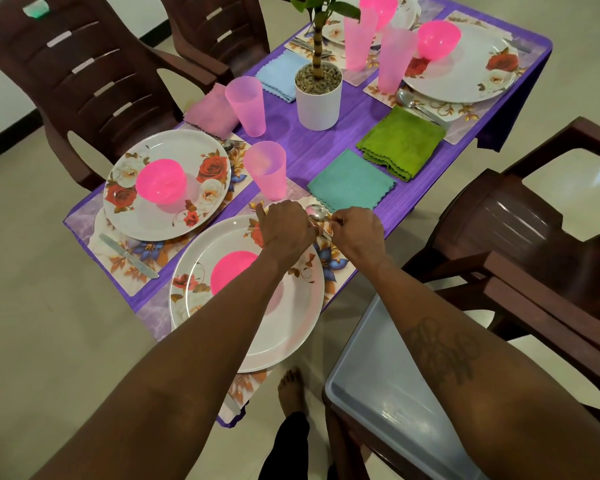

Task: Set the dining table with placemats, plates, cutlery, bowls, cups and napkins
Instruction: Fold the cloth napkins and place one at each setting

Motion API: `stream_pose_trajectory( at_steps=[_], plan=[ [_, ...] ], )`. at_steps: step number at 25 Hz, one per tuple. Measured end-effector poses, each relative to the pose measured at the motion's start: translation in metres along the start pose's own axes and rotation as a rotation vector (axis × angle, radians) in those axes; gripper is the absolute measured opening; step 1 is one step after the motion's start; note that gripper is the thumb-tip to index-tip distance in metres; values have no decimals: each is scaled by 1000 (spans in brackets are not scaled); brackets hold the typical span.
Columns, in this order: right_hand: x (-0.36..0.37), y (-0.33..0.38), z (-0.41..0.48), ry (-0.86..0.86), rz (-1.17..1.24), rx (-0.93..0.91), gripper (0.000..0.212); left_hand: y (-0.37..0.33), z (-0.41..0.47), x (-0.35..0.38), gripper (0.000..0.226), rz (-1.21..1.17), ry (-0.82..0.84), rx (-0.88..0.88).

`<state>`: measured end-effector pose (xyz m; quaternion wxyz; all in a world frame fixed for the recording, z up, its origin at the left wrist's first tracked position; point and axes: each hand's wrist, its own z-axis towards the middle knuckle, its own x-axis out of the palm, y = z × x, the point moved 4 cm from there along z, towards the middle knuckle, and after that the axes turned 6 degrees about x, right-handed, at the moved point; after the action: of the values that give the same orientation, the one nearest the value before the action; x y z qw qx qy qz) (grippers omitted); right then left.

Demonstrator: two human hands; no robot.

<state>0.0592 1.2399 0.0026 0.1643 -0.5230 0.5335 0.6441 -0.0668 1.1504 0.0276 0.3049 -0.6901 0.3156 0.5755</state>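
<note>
Both hands meet over the nearest floral placemat (340, 268), just right of the near plate (291, 327) with its pink bowl (232, 271). My left hand (284, 226) and my right hand (357, 230) hold cutlery there, with fingers curled round its handles. A spoon (316, 213) shows between them, its bowl pointing away from me. A pink cup (267, 169) stands just beyond my left hand. A teal napkin (352, 180) lies beyond my right hand.
Three other places hold plates, pink bowls (160, 181), cups (246, 105), cutlery and napkins (400, 140). A potted plant (318, 95) stands mid-table on the purple cloth (305, 140). Brown chairs (520, 237) ring the table. A grey tray (385, 393) rests on the near right chair.
</note>
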Motion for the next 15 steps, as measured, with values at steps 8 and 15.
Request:
stream_pose_trajectory(
  at_steps=[8, 15],
  plan=[
    [4, -2, 4, 59, 102, -24, 23, -11, -6, 1, 51, 4, 24, -2],
    [5, -4, 3, 27, 114, -19, 26, -11, -12, -4, 56, 73, 60, -29]
  ],
)
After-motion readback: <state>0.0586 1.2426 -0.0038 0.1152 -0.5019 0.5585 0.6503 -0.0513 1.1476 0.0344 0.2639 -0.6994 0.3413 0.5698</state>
